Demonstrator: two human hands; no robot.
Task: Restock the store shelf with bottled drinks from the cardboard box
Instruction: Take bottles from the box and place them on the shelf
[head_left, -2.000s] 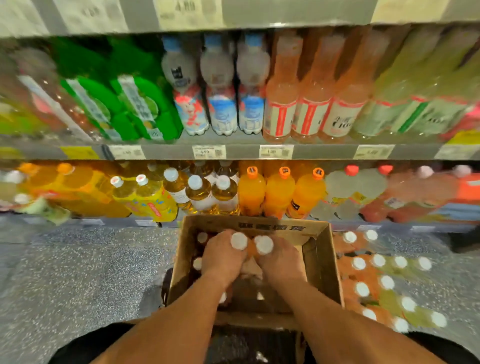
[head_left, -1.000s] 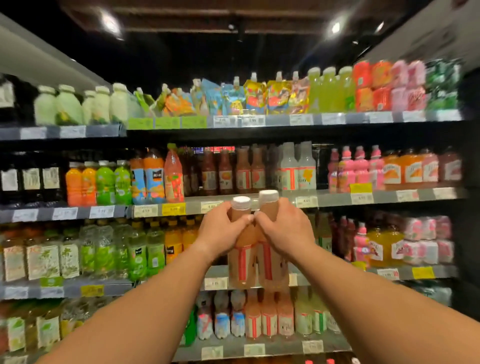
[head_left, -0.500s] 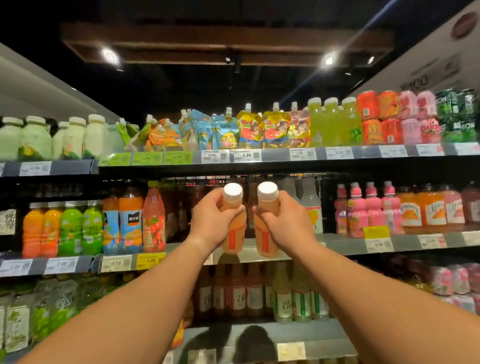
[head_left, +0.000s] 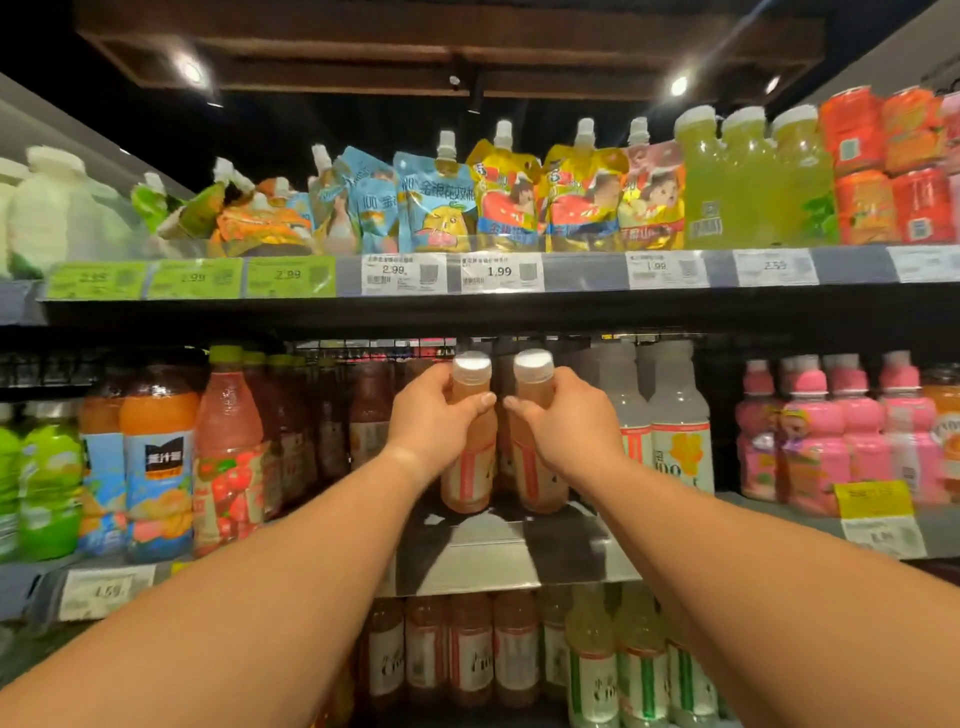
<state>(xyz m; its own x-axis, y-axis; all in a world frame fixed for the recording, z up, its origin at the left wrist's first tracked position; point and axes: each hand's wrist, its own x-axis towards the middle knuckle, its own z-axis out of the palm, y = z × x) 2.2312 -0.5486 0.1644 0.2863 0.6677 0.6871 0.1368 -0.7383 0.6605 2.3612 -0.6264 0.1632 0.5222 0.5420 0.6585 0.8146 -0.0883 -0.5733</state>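
I have one bottle (head_left: 470, 447) clamped in my left hand (head_left: 431, 423) and another bottle (head_left: 535, 441) in my right hand (head_left: 566, 428), both just above the shelf (head_left: 498, 551) gap at 12 o'clock, not yet released; the box is out of view.

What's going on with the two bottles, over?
Left hand grips left bottle, right hand grips right bottle. Both upright at the middle shelf gap. Nothing blocking, over.
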